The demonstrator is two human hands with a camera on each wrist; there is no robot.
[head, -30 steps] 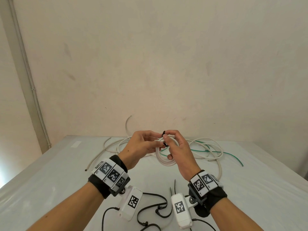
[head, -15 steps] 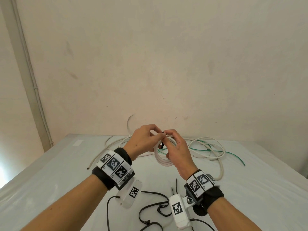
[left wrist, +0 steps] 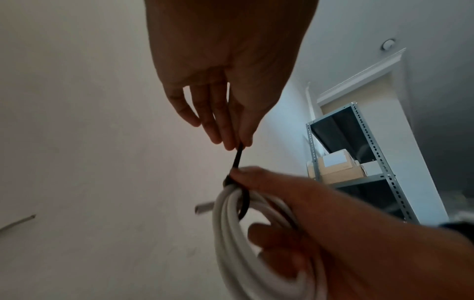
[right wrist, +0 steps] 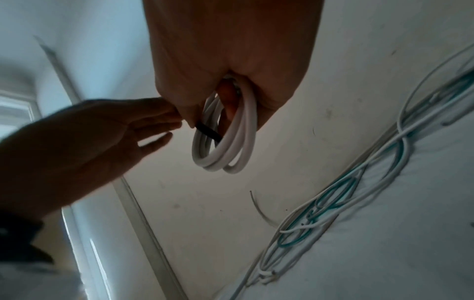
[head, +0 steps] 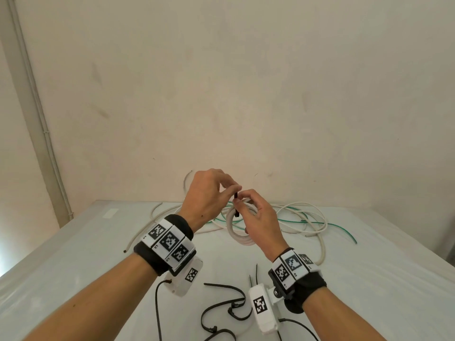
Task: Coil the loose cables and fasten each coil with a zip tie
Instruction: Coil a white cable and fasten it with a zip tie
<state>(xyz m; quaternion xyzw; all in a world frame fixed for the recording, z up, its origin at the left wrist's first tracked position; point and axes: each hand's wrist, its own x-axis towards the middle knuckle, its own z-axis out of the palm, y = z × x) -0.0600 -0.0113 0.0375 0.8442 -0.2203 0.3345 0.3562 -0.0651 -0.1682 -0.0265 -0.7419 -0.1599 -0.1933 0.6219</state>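
Two hands, left hand pinching zip tie tail upright, right hand gripping white coil.

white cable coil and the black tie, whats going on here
A person is fastening a white cable coil with a black zip tie. The right hand holds the coil up above the table while the left hand pinches the tie's tail, which is looped around the strands. More loose white and green cables and spare zip ties lie on the table.
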